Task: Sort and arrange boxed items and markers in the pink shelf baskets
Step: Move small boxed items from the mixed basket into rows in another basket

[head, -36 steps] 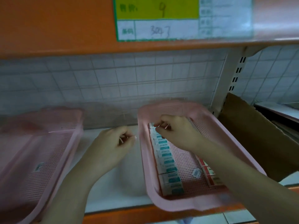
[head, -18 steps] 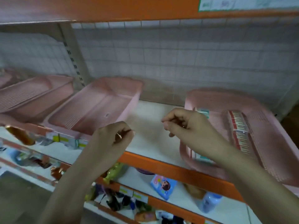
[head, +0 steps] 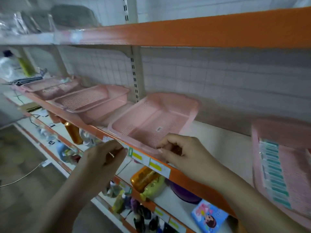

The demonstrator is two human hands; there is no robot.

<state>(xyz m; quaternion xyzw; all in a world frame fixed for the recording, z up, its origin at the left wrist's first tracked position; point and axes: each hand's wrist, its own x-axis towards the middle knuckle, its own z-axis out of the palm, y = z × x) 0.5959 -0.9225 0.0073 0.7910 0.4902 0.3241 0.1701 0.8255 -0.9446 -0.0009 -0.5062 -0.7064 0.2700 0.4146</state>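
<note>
The person shows as two bare forearms and two hands, rising from the lower edge of the frame. The left hand (head: 102,158) sits at lower centre, the right hand (head: 181,150) just right of centre. No sleeve, glove, watch or ring shows on either arm. The nails are short and unpainted, where they show. Both forearms are slim and slightly motion-blurred.

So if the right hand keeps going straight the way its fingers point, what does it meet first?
The right hand points left and slightly forward, its fingertips by the near rim of the empty pink basket. That rim is probably first; they may already touch it, since depth is unclear. Further along lies the left hand.
</note>
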